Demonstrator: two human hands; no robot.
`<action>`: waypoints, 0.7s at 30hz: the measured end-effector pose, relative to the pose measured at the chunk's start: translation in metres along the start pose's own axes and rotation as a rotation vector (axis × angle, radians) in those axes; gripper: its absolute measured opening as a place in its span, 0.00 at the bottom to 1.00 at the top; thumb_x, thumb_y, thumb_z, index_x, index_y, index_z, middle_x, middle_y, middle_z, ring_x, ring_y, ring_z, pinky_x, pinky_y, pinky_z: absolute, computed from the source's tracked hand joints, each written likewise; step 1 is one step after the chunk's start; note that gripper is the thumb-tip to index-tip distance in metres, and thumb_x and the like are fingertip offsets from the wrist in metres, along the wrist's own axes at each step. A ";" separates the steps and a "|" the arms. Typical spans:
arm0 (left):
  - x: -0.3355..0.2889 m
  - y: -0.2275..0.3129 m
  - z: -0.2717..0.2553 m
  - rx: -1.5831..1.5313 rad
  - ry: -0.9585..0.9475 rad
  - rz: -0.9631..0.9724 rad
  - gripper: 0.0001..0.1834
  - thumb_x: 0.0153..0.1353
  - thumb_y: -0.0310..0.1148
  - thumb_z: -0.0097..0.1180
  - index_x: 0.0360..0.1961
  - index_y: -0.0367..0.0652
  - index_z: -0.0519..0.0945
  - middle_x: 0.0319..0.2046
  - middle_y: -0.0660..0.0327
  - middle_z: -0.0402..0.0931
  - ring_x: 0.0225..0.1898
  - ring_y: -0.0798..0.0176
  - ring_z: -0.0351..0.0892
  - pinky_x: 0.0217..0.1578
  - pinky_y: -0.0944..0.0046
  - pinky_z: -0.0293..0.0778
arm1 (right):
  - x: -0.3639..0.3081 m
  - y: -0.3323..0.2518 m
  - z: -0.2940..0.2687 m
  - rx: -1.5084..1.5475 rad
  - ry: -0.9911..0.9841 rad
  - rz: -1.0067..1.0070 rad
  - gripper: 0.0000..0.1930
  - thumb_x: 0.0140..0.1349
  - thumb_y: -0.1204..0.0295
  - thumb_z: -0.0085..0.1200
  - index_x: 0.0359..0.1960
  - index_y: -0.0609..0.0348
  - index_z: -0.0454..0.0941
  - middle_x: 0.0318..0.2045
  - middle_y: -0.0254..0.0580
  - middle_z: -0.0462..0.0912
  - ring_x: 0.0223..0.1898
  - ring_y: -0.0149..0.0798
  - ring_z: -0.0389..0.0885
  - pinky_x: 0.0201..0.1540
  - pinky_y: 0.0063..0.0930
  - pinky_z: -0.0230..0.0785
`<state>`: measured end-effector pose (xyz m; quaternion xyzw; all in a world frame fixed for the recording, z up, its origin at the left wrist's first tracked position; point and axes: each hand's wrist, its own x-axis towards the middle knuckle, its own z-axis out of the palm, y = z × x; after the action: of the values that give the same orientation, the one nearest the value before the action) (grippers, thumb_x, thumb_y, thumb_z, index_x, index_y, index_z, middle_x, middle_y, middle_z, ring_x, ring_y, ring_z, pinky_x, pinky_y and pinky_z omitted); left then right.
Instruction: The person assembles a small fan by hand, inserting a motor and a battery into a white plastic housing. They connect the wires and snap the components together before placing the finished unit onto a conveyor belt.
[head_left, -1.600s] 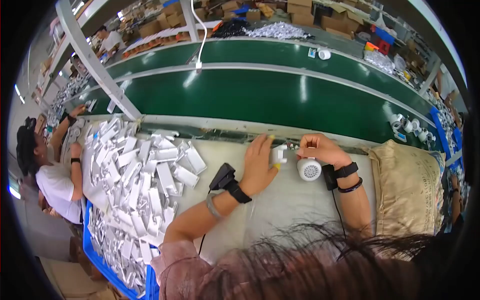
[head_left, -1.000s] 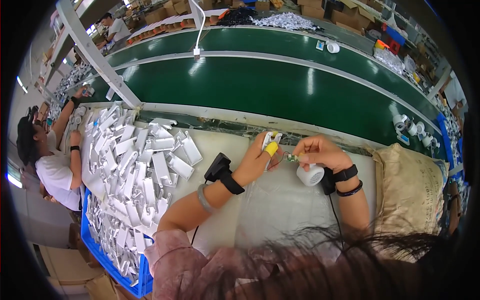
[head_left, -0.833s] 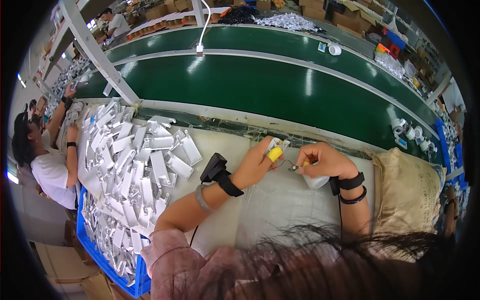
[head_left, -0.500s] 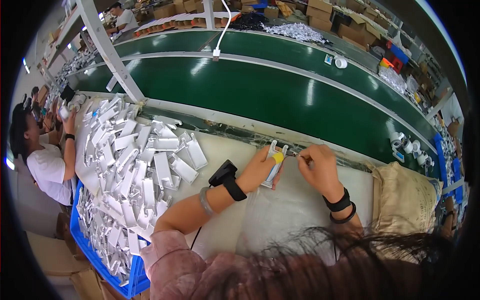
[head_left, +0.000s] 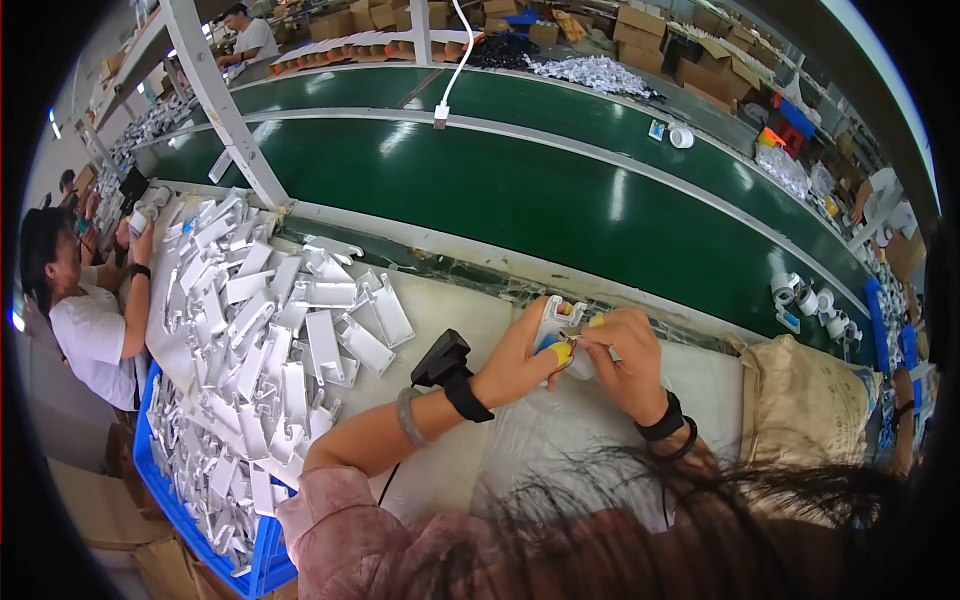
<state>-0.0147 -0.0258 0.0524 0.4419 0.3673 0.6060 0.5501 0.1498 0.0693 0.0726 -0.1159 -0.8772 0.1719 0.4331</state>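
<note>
My left hand (head_left: 518,362) is closed around a white plastic housing (head_left: 550,322) with a forked end, held tilted up over the worktable. Yellow tape wraps my left thumb. Close against the forked end, my right hand (head_left: 635,362) has its thumb and fingertips pinched together; what they hold, if anything, is too small to make out. A bit of yellow shows on one right finger too. To the left lies a heap of similar white plastic housings (head_left: 255,320), spreading over the table and into a blue crate (head_left: 165,490).
A green conveyor belt (head_left: 480,190) runs beyond the table, with white camera-like units (head_left: 815,305) at its right. A white cable (head_left: 462,70) hangs above it. A tan sack (head_left: 805,405) stands at my right. A co-worker (head_left: 95,320) works at the left.
My right hand has moved left and down to the housing's forked end. The housing has turned in my left hand, showing more of its end. At the left, the co-worker's hands have shifted slightly.
</note>
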 end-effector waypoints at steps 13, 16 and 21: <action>-0.001 -0.010 0.003 0.141 0.034 0.065 0.25 0.56 0.22 0.44 0.58 0.39 0.62 0.29 0.62 0.73 0.20 0.74 0.71 0.20 0.71 0.70 | 0.000 -0.007 0.003 -0.101 0.049 -0.074 0.16 0.43 0.82 0.67 0.34 0.51 0.81 0.32 0.36 0.77 0.37 0.45 0.74 0.42 0.36 0.68; -0.001 -0.015 0.001 0.126 0.045 0.065 0.25 0.57 0.22 0.45 0.57 0.39 0.63 0.28 0.63 0.72 0.19 0.75 0.70 0.20 0.71 0.69 | 0.000 -0.006 0.003 -0.088 0.036 -0.067 0.16 0.43 0.82 0.66 0.34 0.51 0.82 0.32 0.36 0.77 0.37 0.45 0.74 0.42 0.36 0.68; 0.001 -0.014 0.000 0.179 0.056 0.064 0.22 0.59 0.24 0.47 0.56 0.39 0.64 0.27 0.64 0.71 0.20 0.75 0.68 0.20 0.71 0.67 | 0.000 -0.003 0.003 -0.092 0.007 -0.079 0.16 0.43 0.82 0.66 0.34 0.52 0.81 0.32 0.36 0.77 0.37 0.45 0.74 0.42 0.36 0.68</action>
<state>-0.0097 -0.0233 0.0393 0.4836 0.4210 0.6001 0.4783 0.1471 0.0657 0.0725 -0.1017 -0.8865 0.1141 0.4367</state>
